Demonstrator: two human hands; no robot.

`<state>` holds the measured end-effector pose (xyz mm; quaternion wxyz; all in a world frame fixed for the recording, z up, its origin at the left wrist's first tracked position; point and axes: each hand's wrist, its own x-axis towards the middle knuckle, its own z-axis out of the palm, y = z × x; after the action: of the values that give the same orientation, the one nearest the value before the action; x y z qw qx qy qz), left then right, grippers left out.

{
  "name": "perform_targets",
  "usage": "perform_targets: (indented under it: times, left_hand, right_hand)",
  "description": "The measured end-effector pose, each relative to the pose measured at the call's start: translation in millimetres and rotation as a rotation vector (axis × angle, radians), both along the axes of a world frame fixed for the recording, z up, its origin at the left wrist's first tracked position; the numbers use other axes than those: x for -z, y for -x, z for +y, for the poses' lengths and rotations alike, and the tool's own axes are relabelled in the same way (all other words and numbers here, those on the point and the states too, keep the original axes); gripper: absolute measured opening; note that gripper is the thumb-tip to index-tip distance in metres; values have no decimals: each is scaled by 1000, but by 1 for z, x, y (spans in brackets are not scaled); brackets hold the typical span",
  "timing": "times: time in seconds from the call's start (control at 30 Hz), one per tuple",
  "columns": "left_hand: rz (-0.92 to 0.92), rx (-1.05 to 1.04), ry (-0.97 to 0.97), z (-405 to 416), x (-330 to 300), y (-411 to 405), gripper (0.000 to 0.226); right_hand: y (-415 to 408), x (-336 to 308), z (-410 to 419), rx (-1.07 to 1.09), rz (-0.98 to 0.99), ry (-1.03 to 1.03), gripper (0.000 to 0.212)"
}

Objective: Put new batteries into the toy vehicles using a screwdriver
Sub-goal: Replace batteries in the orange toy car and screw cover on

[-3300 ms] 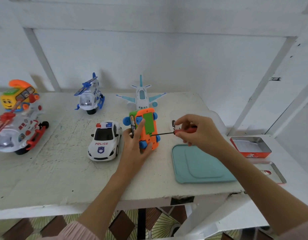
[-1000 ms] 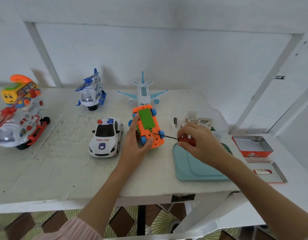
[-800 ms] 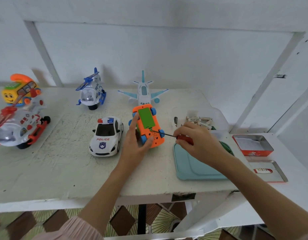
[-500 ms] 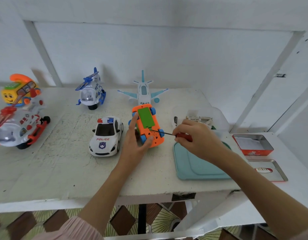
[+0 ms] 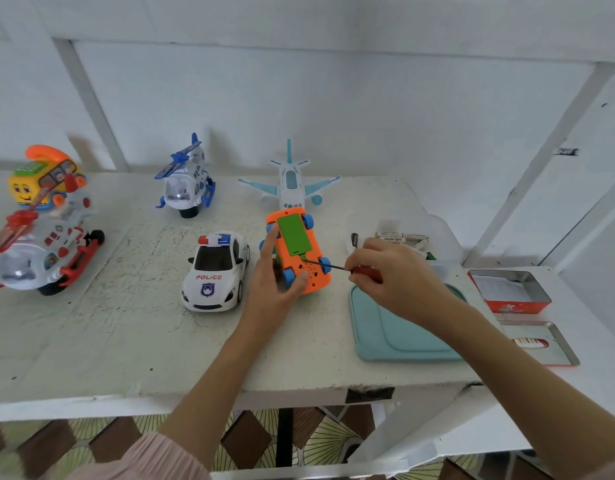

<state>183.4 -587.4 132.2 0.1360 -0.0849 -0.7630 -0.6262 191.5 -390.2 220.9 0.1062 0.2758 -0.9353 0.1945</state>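
Along the table's point(image 5: 91, 341) left edge sit a red-and-white toy helicopter point(image 5: 39, 258) and, behind it, a yellow bus-shaped toy point(image 5: 43, 181); a blue-and-white helicopter point(image 5: 185, 181) and a toy plane point(image 5: 290, 181) stand toward the back edge, w/ a police car point(image 5: 214, 271) nearer the middle.

Just right of the police car, the left hand point(image 5: 275, 278) grips the orange toy car point(image 5: 299, 251), belly-up, thumb on its near end and forefinger along its left side. Three secs ago the car was held propped up on edge; it now lies tipped back, green battery cover point(image 5: 294, 233) facing up, closer to the table.

The right hand point(image 5: 399, 275) pinches the red handle of the screwdriver point(image 5: 347, 270), shaft running left, tip at the screw spot just below the cover. The tip has come off the car's side & settled here over the last sec, so the cover screw is prob. being worked: early stage, cover on.

By the right edge: teal tray point(image 5: 396, 334) under the wrist, batteries point(image 5: 403, 239) behind the hand in a clear container. On the adjoining ledge, an open tin point(image 5: 510, 289) & its lid point(image 5: 541, 344).
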Motion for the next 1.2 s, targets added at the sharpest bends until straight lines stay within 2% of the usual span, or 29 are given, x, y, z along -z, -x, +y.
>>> perform_targets:
  times: [0.13, 0.43, 0.6, 1.2]
  left_hand:
    - [-3, 1, 4, 1, -3, -1, 77]
    - [-32, -7, 6, 2, -3, 1, 78]
    - [-51, -10, 2, 1, -4, 1, 79]
    - [-77, -62, -51, 5, -15, -2, 67]
  right_hand:
    - [0, 9, 0, -7, 70, -35, 11]
    - [-2, 31, -6, -1, 169, 21, 16]
    - [-2, 38, -7, -9, 209, 59, 30]
    - [1, 51, -16, -12, 227, 133, 25]
